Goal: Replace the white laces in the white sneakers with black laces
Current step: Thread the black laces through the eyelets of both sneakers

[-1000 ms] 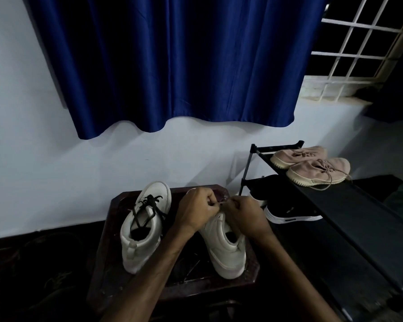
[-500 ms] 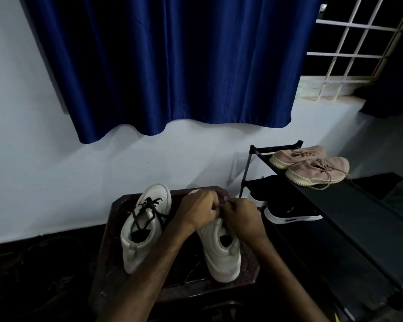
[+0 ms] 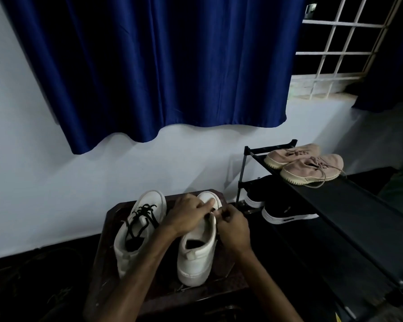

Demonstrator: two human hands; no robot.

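Two white sneakers stand on a dark wooden stool, toes toward the wall. The left sneaker is threaded with black laces. Both hands work over the right sneaker. My left hand lies over its front and grips the upper, one finger stretched toward the toe. Close beside it, my right hand has its fingers curled and pinches a lace at the eyelets. The hands hide most of that lace, and I cannot tell its colour.
A black shoe rack stands to the right, with a pair of pink sneakers on top and black shoes below. Behind are a white wall, a blue curtain and a barred window. The floor is dark.
Both hands have stayed on the right sneaker and drawn closer over its front. My left hand's finger now reaches toward the toe. The sneaker's heel has swung slightly left.
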